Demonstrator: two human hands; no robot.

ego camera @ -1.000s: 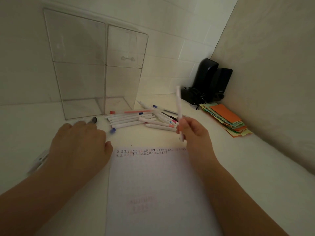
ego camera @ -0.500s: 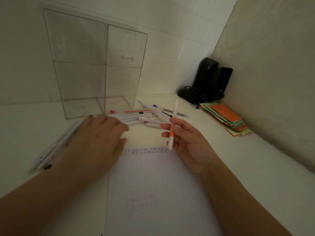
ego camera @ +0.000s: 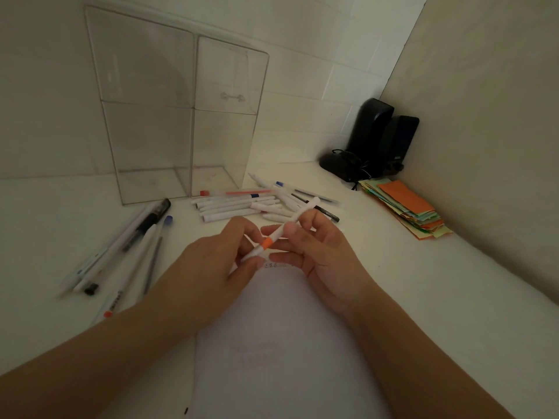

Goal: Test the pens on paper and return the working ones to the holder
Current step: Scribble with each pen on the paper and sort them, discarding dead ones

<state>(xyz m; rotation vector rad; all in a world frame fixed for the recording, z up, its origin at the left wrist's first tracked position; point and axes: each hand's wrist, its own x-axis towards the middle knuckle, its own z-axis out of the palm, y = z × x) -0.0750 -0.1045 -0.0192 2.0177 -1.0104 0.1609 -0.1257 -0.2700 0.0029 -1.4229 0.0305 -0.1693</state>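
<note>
Both hands are holding a white pen with an orange band (ego camera: 267, 242) over the paper (ego camera: 281, 343), the left hand (ego camera: 211, 267) pinching its lower end, the right hand (ego camera: 320, 252) curling fingers round its barrel, while the clear acrylic holder (ego camera: 181, 116) is standing with nothing visible inside.

This looks like a desk corner in a home or small office. A white tabletop (ego camera: 423, 297) runs into a white tiled wall (ego camera: 317, 55) on the far side and a plain partition (ego camera: 484, 116) on the right. Two black desktop speakers (ego camera: 384, 137) stand in the far corner beside a stack of coloured paper slips (ego camera: 405, 207), with loose pens (ego camera: 239, 207) and a clear acrylic holder (ego camera: 181, 116) nearby.
</note>
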